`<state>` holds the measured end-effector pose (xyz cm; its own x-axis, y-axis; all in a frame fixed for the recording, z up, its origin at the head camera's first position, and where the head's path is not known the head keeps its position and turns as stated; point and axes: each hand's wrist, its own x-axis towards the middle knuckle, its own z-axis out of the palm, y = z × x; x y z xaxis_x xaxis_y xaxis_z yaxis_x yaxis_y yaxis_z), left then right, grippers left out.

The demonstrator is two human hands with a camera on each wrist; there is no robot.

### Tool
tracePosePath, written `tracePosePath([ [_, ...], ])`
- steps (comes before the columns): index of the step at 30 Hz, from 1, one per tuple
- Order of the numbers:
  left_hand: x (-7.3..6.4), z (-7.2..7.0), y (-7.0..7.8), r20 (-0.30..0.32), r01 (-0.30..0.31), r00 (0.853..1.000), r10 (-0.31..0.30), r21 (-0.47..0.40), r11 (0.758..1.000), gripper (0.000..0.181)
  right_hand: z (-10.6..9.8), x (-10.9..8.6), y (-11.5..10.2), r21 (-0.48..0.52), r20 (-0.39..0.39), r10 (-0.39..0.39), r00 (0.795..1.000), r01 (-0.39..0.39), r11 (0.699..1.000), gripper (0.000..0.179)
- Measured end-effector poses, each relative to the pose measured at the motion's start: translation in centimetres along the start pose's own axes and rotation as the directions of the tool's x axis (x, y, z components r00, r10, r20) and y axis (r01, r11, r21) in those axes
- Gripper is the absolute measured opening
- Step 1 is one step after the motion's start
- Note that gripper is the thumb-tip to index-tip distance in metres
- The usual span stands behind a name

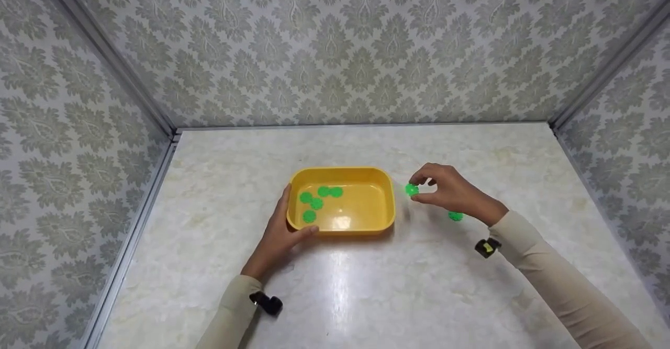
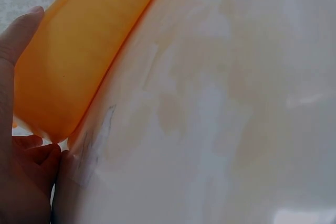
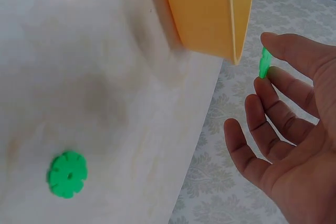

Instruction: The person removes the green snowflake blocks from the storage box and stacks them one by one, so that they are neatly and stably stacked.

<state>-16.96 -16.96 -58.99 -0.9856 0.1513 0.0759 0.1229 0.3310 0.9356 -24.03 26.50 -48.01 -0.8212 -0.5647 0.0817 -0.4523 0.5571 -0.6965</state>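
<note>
A yellow plastic tub (image 1: 366, 202) stands on the table, with several green notched discs (image 1: 316, 203) lying flat on its floor, mostly towards the left. My left hand (image 1: 277, 234) holds the tub at its left end, the thumb over the near rim and the fingers along the outer wall. Just off the tub's right side, my right hand (image 1: 454, 191) pinches one green notched disc (image 3: 264, 62) between thumb and fingertips, above the table. Another loose green disc (image 3: 68, 174) lies on the tabletop, partly covered by the right hand in the head view.
The pale marbled table (image 1: 209, 181) meets patterned wallpapered walls (image 1: 335, 51) at the back and sides. Dark wrist cameras (image 1: 267, 303) sit on both sleeves.
</note>
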Motion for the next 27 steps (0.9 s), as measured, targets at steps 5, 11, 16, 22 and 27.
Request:
tracePosePath([
  [5, 0.0, 0.0, 0.1, 0.003, 0.002, 1.000, -0.002, -0.010, 1.000, 0.124, -0.1, -0.7, 0.8, -0.038, -0.011, 0.030, 0.999, -0.030, 0.999, 0.025],
  [11, 0.0, 0.0, 0.0, 0.003, 0.004, 1.000, -0.004, -0.003, 1.000, 0.124, -0.2, -1.6, 1.7, -0.013, -0.011, 0.057, 0.998, -0.057, 0.998, 0.024],
  [16, 0.1, 0.0, 0.0, 0.003, 0.010, 1.000, -0.010, 0.008, 1.000, 0.124, -0.1, -2.4, 2.6, -0.014, -0.011, 0.072, 0.997, -0.072, 0.997, 0.023],
  [22, 0.1, -0.1, 0.0, -0.001, 0.002, 1.000, -0.002, 0.013, 1.000, 0.125, -0.1, -3.3, 3.5, -0.001, 0.006, 0.106, 0.994, -0.106, 0.994, 0.022],
  [27, 0.1, 0.0, 0.0, 0.000, 0.001, 1.000, -0.001, 0.008, 1.000, 0.125, -0.1, -4.2, 4.5, -0.008, 0.003, 0.138, 0.990, -0.138, 0.990, 0.022],
])
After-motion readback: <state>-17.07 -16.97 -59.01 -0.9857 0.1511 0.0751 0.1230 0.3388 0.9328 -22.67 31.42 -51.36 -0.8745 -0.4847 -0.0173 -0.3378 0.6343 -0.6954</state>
